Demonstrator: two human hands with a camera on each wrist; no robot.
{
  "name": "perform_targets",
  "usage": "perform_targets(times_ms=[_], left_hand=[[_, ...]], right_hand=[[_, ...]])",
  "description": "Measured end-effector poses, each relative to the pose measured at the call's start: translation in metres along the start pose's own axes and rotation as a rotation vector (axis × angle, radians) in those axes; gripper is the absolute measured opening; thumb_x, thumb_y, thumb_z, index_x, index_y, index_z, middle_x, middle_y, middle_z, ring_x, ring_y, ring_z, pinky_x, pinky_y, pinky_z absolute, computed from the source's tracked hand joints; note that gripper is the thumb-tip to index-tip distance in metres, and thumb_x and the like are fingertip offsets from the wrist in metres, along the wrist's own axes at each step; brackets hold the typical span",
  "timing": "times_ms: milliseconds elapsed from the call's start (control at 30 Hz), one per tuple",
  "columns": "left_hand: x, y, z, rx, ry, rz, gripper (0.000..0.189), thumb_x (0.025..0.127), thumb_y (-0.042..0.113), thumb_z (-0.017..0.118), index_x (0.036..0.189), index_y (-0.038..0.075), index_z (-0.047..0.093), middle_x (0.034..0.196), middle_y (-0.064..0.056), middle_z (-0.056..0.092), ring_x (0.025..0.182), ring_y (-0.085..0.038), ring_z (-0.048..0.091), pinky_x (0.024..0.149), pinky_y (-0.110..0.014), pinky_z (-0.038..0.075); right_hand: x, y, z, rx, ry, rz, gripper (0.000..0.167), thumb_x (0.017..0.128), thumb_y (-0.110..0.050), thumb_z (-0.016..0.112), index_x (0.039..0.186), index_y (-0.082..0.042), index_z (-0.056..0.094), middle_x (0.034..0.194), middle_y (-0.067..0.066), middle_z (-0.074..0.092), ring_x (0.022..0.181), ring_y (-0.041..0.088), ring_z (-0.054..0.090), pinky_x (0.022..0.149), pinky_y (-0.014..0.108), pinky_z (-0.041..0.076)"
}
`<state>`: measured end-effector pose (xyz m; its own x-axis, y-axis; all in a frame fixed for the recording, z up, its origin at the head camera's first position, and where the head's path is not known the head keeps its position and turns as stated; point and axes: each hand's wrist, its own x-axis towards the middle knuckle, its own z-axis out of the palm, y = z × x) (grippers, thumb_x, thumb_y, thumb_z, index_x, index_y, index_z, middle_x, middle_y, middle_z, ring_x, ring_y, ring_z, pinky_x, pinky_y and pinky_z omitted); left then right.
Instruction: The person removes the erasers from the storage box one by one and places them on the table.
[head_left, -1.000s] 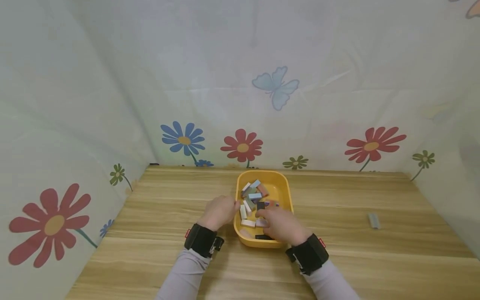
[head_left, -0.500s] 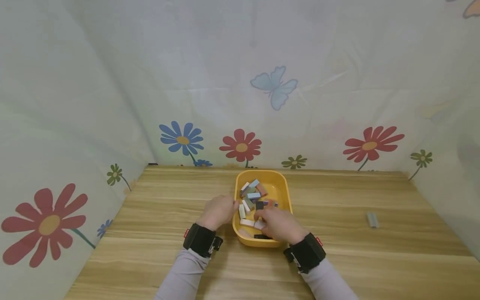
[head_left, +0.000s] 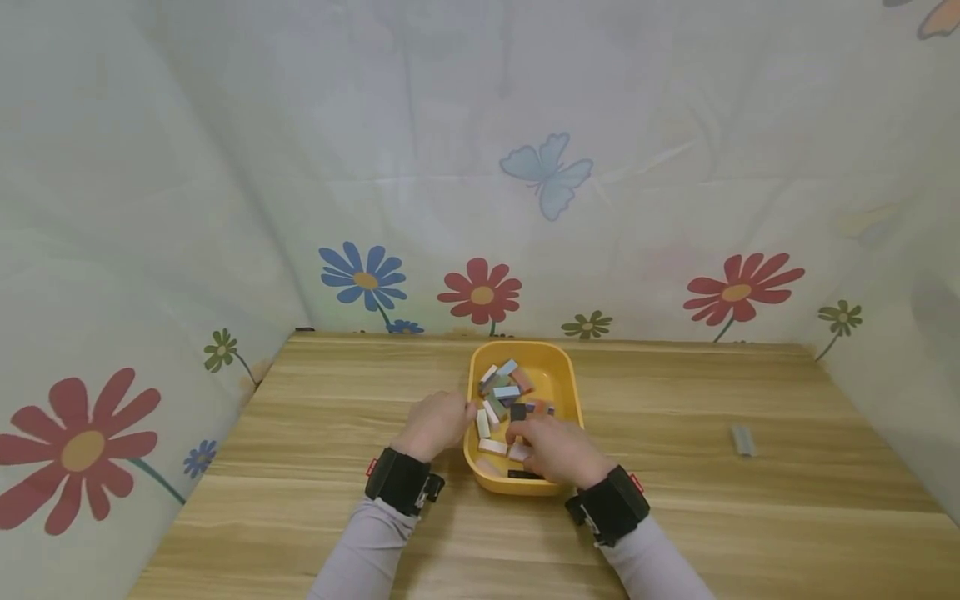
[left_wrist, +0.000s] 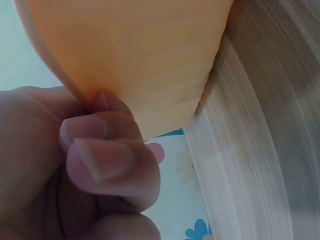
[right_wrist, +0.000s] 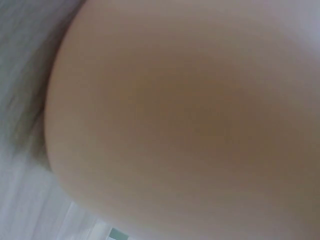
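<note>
A yellow plastic bin (head_left: 553,383) sits on the wooden table in the head view, with several small coloured blocks in it. My left hand (head_left: 437,423) grips the bin's left rim; in the left wrist view, curled fingers (left_wrist: 112,162) lie against the bin wall (left_wrist: 150,60). My right hand (head_left: 558,450) reaches into the bin from the right. At its bent fingertips are a black block (head_left: 517,412) and a whitish block (head_left: 519,452); whether either is pinched is hidden. Blurred skin fills most of the right wrist view.
A small grey piece (head_left: 743,440) lies on the table (head_left: 660,400) to the right of the bin. Light blue (head_left: 507,392), white (head_left: 492,447) and black (head_left: 524,474) blocks lie loose in the bin. A flower-printed curtain (head_left: 637,208) hangs behind the table.
The head view has shifted slightly. Both hands, the bin and the blocks keep nearly the same places relative to each other.
</note>
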<state>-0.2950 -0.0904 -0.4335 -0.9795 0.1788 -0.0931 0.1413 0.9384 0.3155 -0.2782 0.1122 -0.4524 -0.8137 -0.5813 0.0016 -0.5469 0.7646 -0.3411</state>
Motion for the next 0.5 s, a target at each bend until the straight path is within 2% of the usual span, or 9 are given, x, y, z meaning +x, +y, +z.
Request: perform_targets(times_ms=[200,367,500], left_hand=[[-0.0002,-0.0001,-0.0015,0.003,0.022,0.026,0.04,0.102,0.029,0.045,0.067,0.011,0.054,0.063,-0.003,0.047,0.056,-0.019,0.047,0.052,-0.032,0.035],[-0.0004,-0.0001,-0.0016,0.0,0.016,0.014,0.04,0.102,0.029,0.046,0.069,0.011,0.055,0.064,-0.003,0.048,0.057,-0.019,0.048,0.053,-0.032,0.035],[-0.0007,0.0004,-0.0023,-0.022,0.007,0.005,0.04,0.102,0.029,0.046,0.069,0.01,0.056,0.064,-0.003,0.048,0.056,-0.019,0.048,0.052,-0.032,0.035]], right_hand=[[0.0019,0.0002,-0.0018,0.011,-0.009,0.021,0.021,0.082,-0.014,0.077,0.101,-0.018,0.068,0.091,-0.003,0.059,0.078,0.015,0.05,0.067,0.034,0.043],[0.0026,0.0005,-0.0027,0.03,-0.002,0.015,0.023,0.081,-0.013,0.078,0.102,-0.015,0.067,0.091,-0.002,0.059,0.078,0.016,0.05,0.069,0.035,0.044],[0.0021,0.0029,-0.0062,0.062,0.033,-0.017,0.027,0.079,-0.009,0.077,0.103,-0.012,0.066,0.095,0.0,0.057,0.082,0.016,0.05,0.074,0.035,0.047]])
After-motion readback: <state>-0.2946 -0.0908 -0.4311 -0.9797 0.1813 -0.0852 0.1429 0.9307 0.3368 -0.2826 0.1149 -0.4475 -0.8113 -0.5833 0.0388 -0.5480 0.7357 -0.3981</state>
